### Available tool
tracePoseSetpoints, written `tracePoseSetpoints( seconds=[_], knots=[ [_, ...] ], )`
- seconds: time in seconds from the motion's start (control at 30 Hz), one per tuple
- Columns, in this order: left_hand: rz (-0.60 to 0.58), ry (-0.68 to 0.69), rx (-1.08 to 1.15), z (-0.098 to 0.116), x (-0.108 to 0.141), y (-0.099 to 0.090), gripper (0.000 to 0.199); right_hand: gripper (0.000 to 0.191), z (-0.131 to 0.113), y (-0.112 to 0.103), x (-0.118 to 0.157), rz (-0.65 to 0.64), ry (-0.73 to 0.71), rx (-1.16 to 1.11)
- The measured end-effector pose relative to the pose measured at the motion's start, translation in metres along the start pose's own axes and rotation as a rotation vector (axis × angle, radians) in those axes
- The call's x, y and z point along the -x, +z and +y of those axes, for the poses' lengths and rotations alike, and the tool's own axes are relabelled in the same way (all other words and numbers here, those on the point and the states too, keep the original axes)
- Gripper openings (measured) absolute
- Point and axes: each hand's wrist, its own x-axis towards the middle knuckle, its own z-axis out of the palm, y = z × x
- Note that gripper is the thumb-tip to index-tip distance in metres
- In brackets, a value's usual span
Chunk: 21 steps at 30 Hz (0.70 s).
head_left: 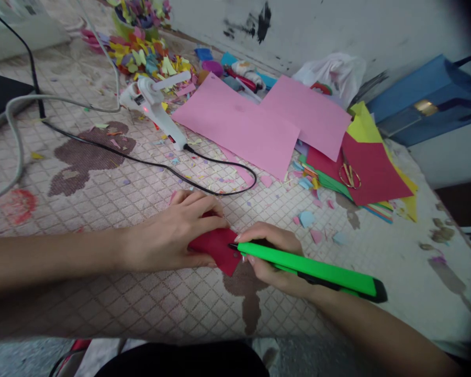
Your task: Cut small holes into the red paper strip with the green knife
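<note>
A small piece of dark red paper (pixel 219 248) lies low over the cloth near the front of the table. My left hand (pixel 180 230) grips it from the left, thumb on the near side and bent fingers on the far side, covering part of it. In my right hand (pixel 272 248) is a long green tool with a black tip and black end (pixel 314 267), held like a pen. Its exact kind is unclear. The tip rests at the red paper's right part, beside a small dark spot. My right fingertips are close to the paper's edge.
Beyond my hands lie a white glue gun (pixel 160 118) with a black cord (pixel 153 163), pink sheets (pixel 243 123), a red sheet (pixel 380 170) and small scissors (pixel 350 173). Paper scraps (pixel 306 218) are scattered about. A blue bag (pixel 427 99) stands at the right, a paper-flower heap (pixel 153 57) behind.
</note>
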Motion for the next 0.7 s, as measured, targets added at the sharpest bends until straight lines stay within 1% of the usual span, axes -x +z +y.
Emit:
tracePoseSetpoints(
  seconds=[0.3,0.7],
  knots=[
    [-0.009,-0.003,-0.006,0.0003,0.0002,0.0,0.043,0.023,0.0021,0.0018,0.0015,0.004,-0.011,0.015],
    [-0.006,-0.01,-0.012,0.0011,0.0002,0.0001,0.042,0.022,0.0006,-0.0002,-0.0008,-0.032,-0.052,0.055]
  ],
)
